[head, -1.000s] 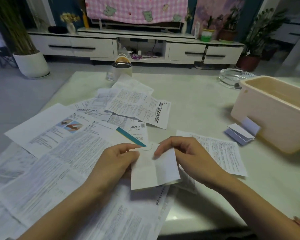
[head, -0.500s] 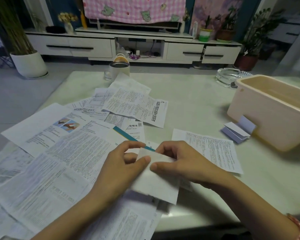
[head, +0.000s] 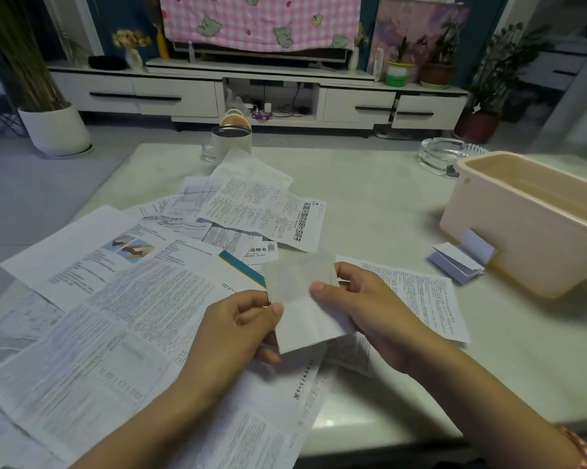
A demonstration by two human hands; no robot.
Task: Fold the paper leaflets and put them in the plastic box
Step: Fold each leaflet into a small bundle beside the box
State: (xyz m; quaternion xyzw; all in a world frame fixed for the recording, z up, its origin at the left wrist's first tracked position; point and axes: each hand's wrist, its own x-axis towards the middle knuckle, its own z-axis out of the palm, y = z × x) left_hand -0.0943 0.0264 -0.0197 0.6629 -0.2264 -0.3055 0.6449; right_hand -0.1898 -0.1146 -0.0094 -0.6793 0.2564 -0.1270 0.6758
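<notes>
Both hands grasp 1 small white folded paper leaflet (head: 302, 299) above the pale table (head: 380, 204): left hand (head: 241, 330) pinching its left edge, right hand (head: 363, 306) its right, the beige plastic box (head: 528, 228) well apart

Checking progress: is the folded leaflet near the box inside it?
No, the folded leaflet lies on the table beside the plastic box.

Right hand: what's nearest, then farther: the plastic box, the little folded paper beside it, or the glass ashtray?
1. Little folded paper, right of the right hand.
2. Plastic box, just behind it.
3. Glass ashtray, far back.
</notes>
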